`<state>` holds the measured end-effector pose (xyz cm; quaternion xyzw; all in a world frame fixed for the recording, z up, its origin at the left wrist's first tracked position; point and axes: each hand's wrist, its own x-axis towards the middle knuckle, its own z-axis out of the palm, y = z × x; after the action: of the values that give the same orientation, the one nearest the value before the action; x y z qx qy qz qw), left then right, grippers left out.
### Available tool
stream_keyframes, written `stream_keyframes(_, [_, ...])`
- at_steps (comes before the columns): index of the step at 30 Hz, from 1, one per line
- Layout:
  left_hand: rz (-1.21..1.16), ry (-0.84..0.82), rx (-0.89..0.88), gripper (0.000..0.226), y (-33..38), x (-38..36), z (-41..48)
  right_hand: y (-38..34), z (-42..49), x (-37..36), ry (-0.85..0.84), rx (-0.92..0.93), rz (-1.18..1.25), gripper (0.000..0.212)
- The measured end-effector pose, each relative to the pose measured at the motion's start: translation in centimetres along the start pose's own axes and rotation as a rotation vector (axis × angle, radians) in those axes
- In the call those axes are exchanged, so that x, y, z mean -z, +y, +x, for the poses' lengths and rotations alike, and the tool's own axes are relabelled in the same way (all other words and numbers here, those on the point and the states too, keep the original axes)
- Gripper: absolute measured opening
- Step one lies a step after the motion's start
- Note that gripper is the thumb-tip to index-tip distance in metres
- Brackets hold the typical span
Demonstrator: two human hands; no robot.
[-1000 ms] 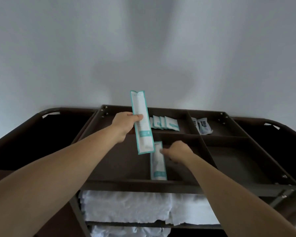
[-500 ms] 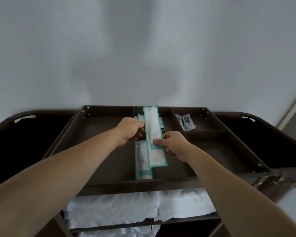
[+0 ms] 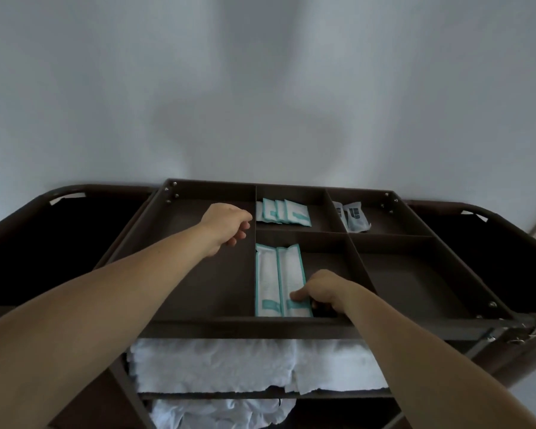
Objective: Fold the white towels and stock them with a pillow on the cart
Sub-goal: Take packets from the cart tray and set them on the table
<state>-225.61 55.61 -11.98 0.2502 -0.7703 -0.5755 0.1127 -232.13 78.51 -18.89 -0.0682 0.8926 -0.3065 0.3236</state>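
Observation:
A dark brown cart [image 3: 260,328] stands against the wall, its top tray split into compartments. Two long white-and-teal packets lie side by side in the middle front compartment: one on the left [image 3: 266,281], one on the right [image 3: 291,274]. My right hand [image 3: 321,291] pinches the near end of the right packet. My left hand [image 3: 226,226] hovers over the large left compartment with loosely curled fingers and holds nothing. Folded white towels [image 3: 229,365] fill the shelf under the tray, with more white cloth [image 3: 217,413] on the shelf below. No pillow is in view.
Small teal-and-white sachets [image 3: 283,212] lie in the back middle compartment and grey-white sachets [image 3: 353,216] in the back right one. Dark bag frames flank the tray on the left [image 3: 44,243] and right [image 3: 492,249]. A pale wall rises behind.
The long packet passed from my left hand to my right and now lies flat beside the first one. My left hand let go and drew back to the left.

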Motion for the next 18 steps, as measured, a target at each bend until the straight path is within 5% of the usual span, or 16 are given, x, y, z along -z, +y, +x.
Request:
stream_keyframes(9, [0.067,0.069,-0.018,0.013,0.1,0.7,-2.1,-0.9,-0.6,1.0,0.104,0.050,-0.368,0.059])
stream_keyframes(12, [0.216,0.113,-0.054,0.018,0.2,1.7,-3.6,-2.4,-1.7,1.3,0.181,0.159,-0.505,0.054])
stream_keyframes(18, [0.677,0.164,-0.060,0.030,-1.1,6.4,-7.3,-8.5,-4.8,-1.1,0.154,0.454,-0.605,0.076])
